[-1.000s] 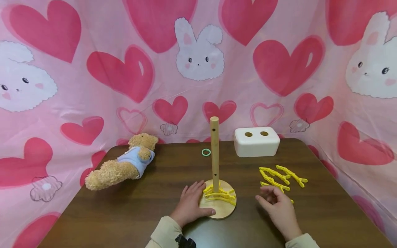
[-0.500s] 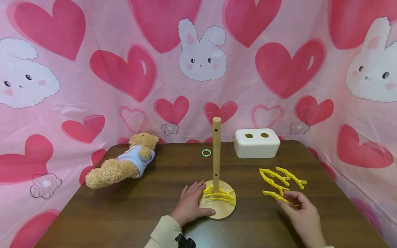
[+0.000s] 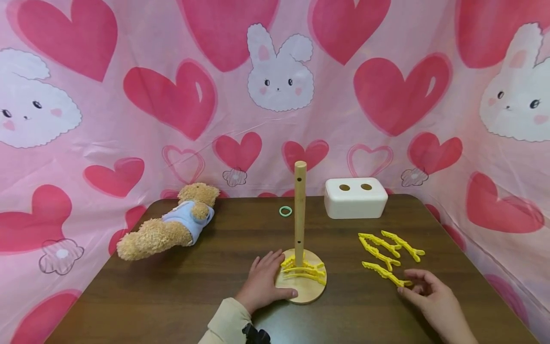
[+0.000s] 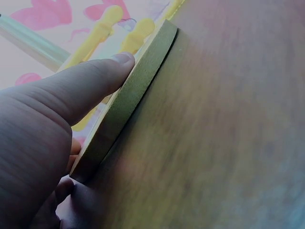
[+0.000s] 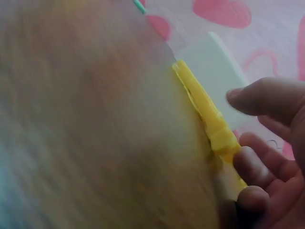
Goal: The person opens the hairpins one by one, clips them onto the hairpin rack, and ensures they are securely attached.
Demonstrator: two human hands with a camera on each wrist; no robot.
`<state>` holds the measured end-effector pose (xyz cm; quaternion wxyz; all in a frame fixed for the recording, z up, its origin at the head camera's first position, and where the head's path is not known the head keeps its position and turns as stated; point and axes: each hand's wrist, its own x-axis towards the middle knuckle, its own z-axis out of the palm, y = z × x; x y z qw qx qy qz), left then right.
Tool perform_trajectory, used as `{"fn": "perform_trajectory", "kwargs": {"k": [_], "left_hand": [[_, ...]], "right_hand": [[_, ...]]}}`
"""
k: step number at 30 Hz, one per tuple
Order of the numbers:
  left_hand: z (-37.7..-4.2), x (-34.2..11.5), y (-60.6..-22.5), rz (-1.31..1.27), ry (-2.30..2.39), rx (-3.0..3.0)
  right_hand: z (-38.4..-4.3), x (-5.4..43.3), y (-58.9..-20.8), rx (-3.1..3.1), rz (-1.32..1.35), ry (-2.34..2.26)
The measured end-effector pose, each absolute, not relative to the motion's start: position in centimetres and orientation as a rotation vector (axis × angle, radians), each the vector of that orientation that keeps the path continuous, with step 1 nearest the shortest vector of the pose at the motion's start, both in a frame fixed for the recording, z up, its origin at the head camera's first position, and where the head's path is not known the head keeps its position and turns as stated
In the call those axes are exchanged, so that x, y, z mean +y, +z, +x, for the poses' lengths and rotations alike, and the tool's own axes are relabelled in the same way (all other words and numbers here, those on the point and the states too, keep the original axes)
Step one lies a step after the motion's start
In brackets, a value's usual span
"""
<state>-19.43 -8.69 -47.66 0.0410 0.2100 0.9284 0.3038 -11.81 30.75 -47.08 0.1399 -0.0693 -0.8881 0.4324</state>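
My left hand (image 3: 265,285) rests against the left side of a round wooden base (image 3: 302,292), its thumb lying across the rim. An upright wooden post (image 3: 300,210) with small holes rises from the base. Yellow hair clips (image 3: 306,273) lie on the base around the post's foot. On the right, my right hand (image 3: 434,298) is at the tail of another yellow hair clip (image 3: 384,274) lying on the table. In the right wrist view, one digit stands apart from this clip (image 5: 209,117), while other fingertips are close to its tail; contact is unclear.
Several more yellow clips (image 3: 403,245) lie beyond the right hand. A white box (image 3: 355,203) with two round holes stands at the back. A green ring (image 3: 285,211) lies behind the post. A teddy bear (image 3: 172,229) in blue lies on the left of the brown table (image 3: 172,301).
My right hand has moved right and slightly toward me, from over the nearest clip to its tail, uncovering that clip. The left hand has stayed at the base.
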Motion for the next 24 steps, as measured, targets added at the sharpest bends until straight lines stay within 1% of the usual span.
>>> {"fn": "perform_trajectory", "kwargs": {"k": [8,14,20,24], "left_hand": [[-19.4,-8.7,-47.4,0.641,0.93,2.842],[-19.4,-8.7,-47.4,0.64,0.93,2.84],[-19.3,-8.7,-47.5,0.64,0.932,2.84],[-19.3,-8.7,-47.5,0.644,0.929,2.848]], "right_hand": [[-12.3,31.9,-46.7,-2.757,-0.17,1.168],[-12.3,31.2,-47.0,-2.616,-0.236,1.173],[-12.4,29.6,-47.8,-2.337,-0.291,1.431],[-12.8,28.2,-48.1,-2.099,-0.238,1.694]]}}
